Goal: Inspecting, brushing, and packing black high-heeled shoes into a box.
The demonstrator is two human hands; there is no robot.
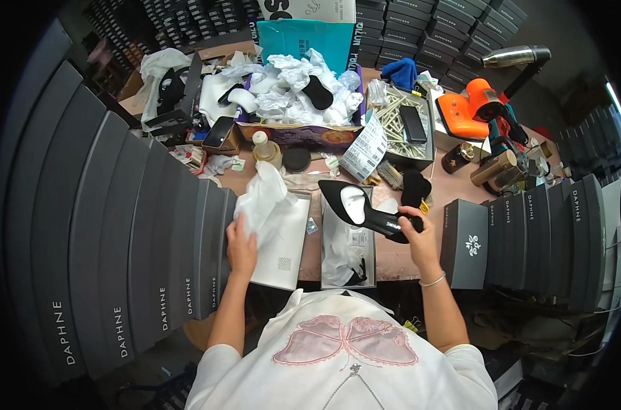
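Black pointed shoe (373, 219) observed in the right hand (420, 236), raised above the table (396, 265), toe directed left and away from the person. Right grip: closed about the heel end. Left hand (242, 249): grip gathered on white tissue paper (264, 195), beside a white box lid (277, 256). A lidless box (374, 266) containing wrapping (334, 253) lies beneath the shoe. Handling, as judged: light, fairly stiff along the sole, softer at the upper, finish liable to show marks; white padding (353, 203) visible inside the front should support its shape. Advised hold: heel end or sole edges, pressure kept off the upper.
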